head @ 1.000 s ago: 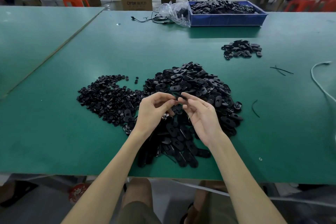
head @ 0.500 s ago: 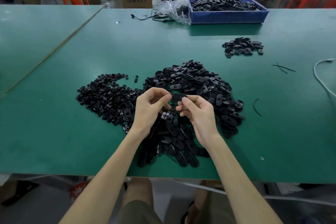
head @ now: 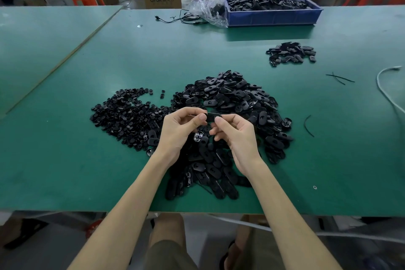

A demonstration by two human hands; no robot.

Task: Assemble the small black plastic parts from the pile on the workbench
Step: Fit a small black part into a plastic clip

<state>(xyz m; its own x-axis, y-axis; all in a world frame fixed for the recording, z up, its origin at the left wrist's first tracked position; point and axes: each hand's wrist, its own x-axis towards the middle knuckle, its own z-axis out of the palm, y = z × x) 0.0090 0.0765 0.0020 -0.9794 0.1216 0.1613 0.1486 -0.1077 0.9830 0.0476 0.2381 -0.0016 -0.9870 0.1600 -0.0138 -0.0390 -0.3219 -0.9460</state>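
Observation:
A big pile of black oval plastic shells (head: 236, 103) lies in the middle of the green workbench (head: 65, 171). Left of it spreads a pile of smaller black parts (head: 122, 114). Above the near side of the big pile, my left hand (head: 182, 129) and my right hand (head: 236, 136) together pinch one black oval part (head: 212, 117) between their fingertips, left thumb and fingers on its left end, right fingers on its right end. Whether a second small part sits in my left fingers is hidden.
A small heap of black pieces (head: 291, 53) lies at the back right. Behind it stand a blue bin (head: 274, 17) of black parts, a clear plastic bag (head: 210, 12) and a black cable (head: 175, 18). A white cable (head: 388, 92) curls at the right edge; thin black strips (head: 339, 78) lie near it.
Both hands have lifted slightly and kept close together, and the black oval part now shows between their fingertips. The view has tilted a little.

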